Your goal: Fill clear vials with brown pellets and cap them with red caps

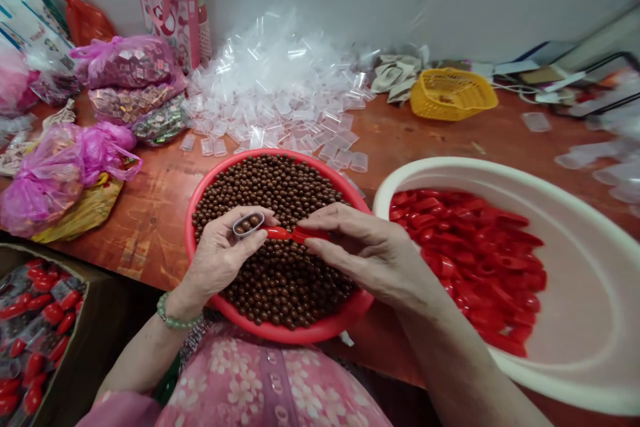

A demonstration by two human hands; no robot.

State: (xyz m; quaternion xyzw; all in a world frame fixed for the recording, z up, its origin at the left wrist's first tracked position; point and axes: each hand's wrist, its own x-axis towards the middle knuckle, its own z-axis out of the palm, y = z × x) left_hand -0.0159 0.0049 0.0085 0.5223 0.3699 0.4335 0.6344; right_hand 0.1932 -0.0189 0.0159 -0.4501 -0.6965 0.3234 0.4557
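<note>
The left hand (213,260) closes around a clear oval container (242,235), its mouth turned up with brown balls inside, and its thumb and fingers also meet a glossy red piece (277,233) beside that mouth. The right hand (370,247) pinches red plastic (304,234) between thumb and fingers, touching or nearly touching the piece at the left; whether this is one part or two, I cannot tell. Both hands hang over a red basin (320,332) full of brown balls (285,297).

The step in hand looks like readying a red part for the filled container. Fitting it would call for the container's mouth held level, the left grip steady, and the red rim squared to the oval opening; a tilt could spill balls into the basin below.

Beyond the hands, a heap of clear containers (280,113) spreads across the surface (385,140), with a yellow basket (453,97) farther off past the right hand. Right of the hands, a white tub (585,320) holds red pieces, and the right forearm cuts across its near side, so its rim could hamper that arm. Left of the left hand are knotted pink bags (107,147) and, lower, a carton (103,307) of clear-and-red items.
</note>
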